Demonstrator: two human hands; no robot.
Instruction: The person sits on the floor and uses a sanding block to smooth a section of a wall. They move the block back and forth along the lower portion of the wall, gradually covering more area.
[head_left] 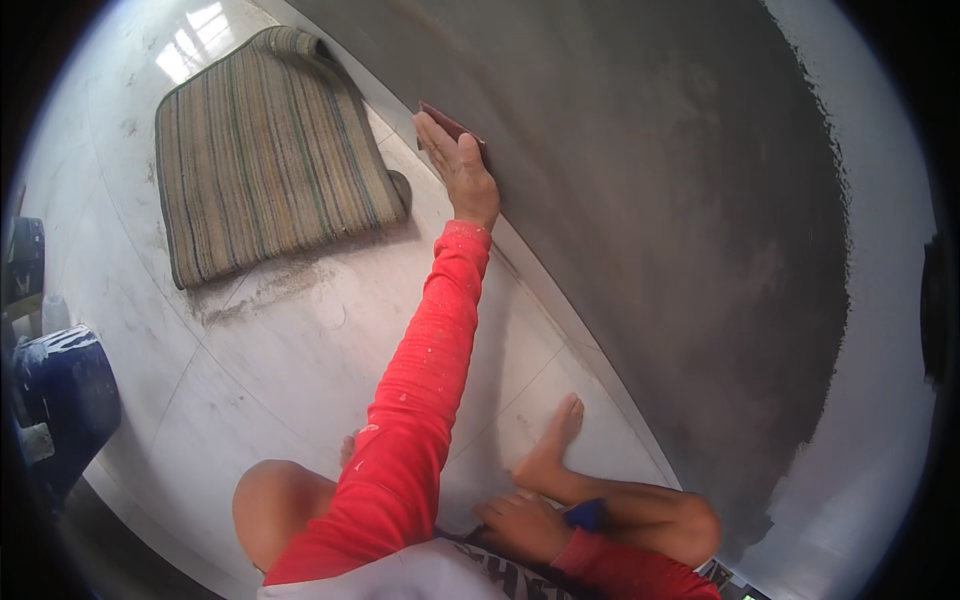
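My left arm reaches forward in a red sleeve with pale specks. At its end my left hand (467, 178) presses a reddish-brown sheet of sandpaper (452, 120) against the dark grey wall (660, 200), low down near the floor. The fingers lie straight along the back of the sheet, which sticks out past them. My right hand (525, 525) rests at my lap beside my bent right leg, its fingers loosely bent and lying down. Nothing shows in it.
A striped mat (270, 155) with a folded corner lies on the pale tiled floor (290, 370) left of the wall. At the left edge stands a dark blue bucket (75, 395) with white smears. A pale skirting strip (590, 345) runs along the wall's foot.
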